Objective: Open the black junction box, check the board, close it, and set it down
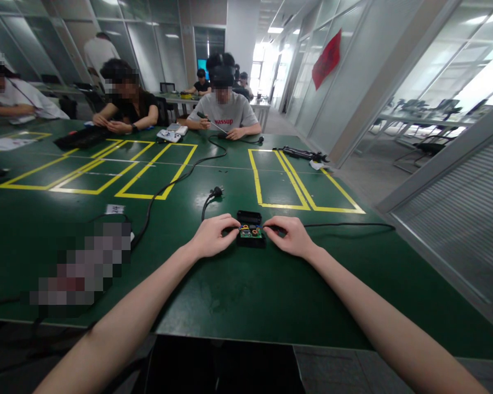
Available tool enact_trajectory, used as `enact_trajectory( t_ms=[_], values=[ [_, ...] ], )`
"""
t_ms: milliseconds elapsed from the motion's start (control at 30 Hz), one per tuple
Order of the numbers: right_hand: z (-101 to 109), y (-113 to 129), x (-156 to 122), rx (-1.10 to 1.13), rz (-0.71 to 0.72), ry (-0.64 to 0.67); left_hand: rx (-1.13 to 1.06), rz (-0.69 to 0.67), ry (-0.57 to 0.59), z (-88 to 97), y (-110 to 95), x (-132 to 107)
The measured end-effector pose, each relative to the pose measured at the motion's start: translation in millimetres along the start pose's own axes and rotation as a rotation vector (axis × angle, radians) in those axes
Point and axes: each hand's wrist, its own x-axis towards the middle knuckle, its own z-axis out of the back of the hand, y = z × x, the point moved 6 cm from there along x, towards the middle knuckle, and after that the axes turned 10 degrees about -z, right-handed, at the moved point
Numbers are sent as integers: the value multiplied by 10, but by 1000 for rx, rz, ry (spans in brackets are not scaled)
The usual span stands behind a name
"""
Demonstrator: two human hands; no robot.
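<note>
A green circuit board (251,232) with coils and coloured wires sits in the lower half of a black adapter case (252,243) on the table. The case's other half (248,216) lies right behind it. At the left end, my left hand (213,235) pinches the black power cord where it meets the case; that cord leads back to a black plug (216,192). Opposite it, my right hand (291,235) pinches the thin black cable (345,224) that runs off to the right. My fingertips partly hide both cable ends.
A pixelated block, perhaps a power strip (86,268), lies at front left with a long black cord (150,210). Yellow tape rectangles (258,189) mark the green table (230,306). A folded black stand (302,153) lies at back right. Several people sit across the table.
</note>
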Motion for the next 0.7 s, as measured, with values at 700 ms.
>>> enact_trajectory(
  t_ms=[700],
  values=[
    [-94, -26, -28, -6, -7, 156, 0, 41, 103, -114, 42, -34]
  ],
)
